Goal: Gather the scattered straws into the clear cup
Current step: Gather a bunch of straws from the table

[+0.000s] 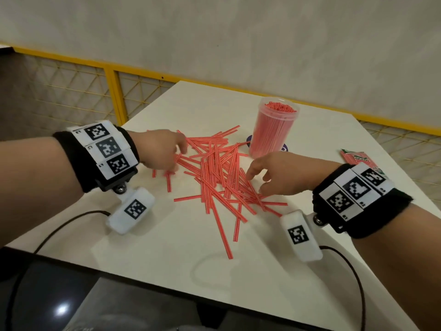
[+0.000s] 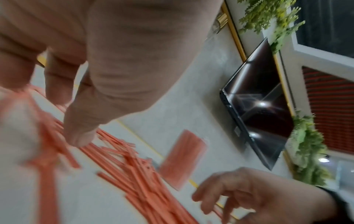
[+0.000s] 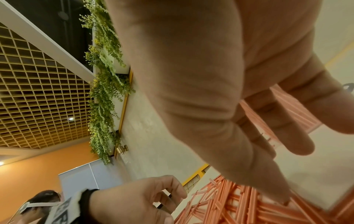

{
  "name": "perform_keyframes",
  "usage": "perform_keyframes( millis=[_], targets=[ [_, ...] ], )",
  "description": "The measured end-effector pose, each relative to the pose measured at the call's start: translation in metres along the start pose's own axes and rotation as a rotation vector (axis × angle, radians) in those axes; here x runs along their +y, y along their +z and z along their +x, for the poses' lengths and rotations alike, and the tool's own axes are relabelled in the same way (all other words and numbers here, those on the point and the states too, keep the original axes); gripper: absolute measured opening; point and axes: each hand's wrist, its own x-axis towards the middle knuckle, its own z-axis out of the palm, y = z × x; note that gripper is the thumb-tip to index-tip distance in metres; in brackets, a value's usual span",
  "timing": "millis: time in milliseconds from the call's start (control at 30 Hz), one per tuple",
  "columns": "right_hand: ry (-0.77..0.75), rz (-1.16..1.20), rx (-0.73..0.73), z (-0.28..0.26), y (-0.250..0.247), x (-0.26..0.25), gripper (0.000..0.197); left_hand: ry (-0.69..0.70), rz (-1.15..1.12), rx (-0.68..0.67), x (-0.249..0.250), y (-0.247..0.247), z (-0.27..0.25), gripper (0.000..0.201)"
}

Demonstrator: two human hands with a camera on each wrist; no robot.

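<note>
Red-striped straws (image 1: 218, 170) lay piled mid-table, near side of the clear cup (image 1: 273, 129), itself packed with straws. Left hand (image 1: 162, 151) and right hand (image 1: 281, 175) flanked the pile, fingers loosely spread, touching straws, gripping none.

Both forearms were bare, no sleeves. Each wrist wore a black fabric band (image 1: 78, 161) topped with white plates carrying three black-and-white square markers (image 1: 107, 147). A white camera pod (image 1: 130, 210) with one marker hung off each band on a ball joint, black cable (image 1: 55, 231) trailing from it.
</note>
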Motion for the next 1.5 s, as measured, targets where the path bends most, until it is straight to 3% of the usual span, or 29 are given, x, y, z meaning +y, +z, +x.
perform_keyframes(
  millis=[100, 167, 333, 467, 633, 767, 933, 1100, 1233, 1400, 1500],
  targets=[
    [0.001, -0.005, 0.015, 0.004, 0.005, -0.002, 0.038, -0.171, 0.106, 0.004, -0.023, -0.002, 0.001, 0.055],
    [0.041, -0.001, 0.025, 0.009, 0.007, -0.005, 0.046, -0.208, 0.130, -0.043, -0.031, -0.001, 0.000, 0.059],
    [0.095, -0.012, -0.098, 0.020, 0.009, -0.020, 0.087, -0.128, 0.150, -0.088, -0.025, 0.005, -0.006, 0.067],
    [0.110, -0.044, -0.132, 0.024, 0.008, -0.033, 0.100, -0.051, 0.146, -0.145, -0.001, 0.010, -0.015, 0.074],
    [0.135, -0.098, -0.118, 0.024, 0.012, -0.044, 0.111, 0.031, 0.182, -0.160, 0.033, 0.011, -0.020, 0.063],
    [0.114, -0.043, -0.145, 0.019, 0.013, -0.045, 0.110, 0.055, 0.076, -0.166, 0.053, 0.012, -0.021, 0.064],
    [0.115, -0.035, -0.147, 0.013, 0.010, -0.036, 0.114, 0.085, 0.006, -0.206, 0.058, 0.014, -0.023, 0.086],
    [0.095, -0.042, -0.118, 0.009, 0.012, -0.022, 0.103, 0.114, 0.020, -0.280, 0.049, 0.020, -0.022, 0.058],
    [0.079, -0.014, -0.081, 0.010, 0.012, -0.014, 0.088, 0.224, -0.042, -0.282, 0.057, 0.022, -0.017, 0.036],
    [0.058, 0.000, -0.038, 0.008, 0.012, -0.002, 0.071, 0.382, -0.090, -0.252, 0.074, 0.025, -0.010, 0.031],
    [0.038, -0.011, -0.004, 0.006, 0.010, 0.004, 0.061, 0.429, -0.124, -0.163, 0.080, 0.022, -0.010, 0.034]
  ],
)
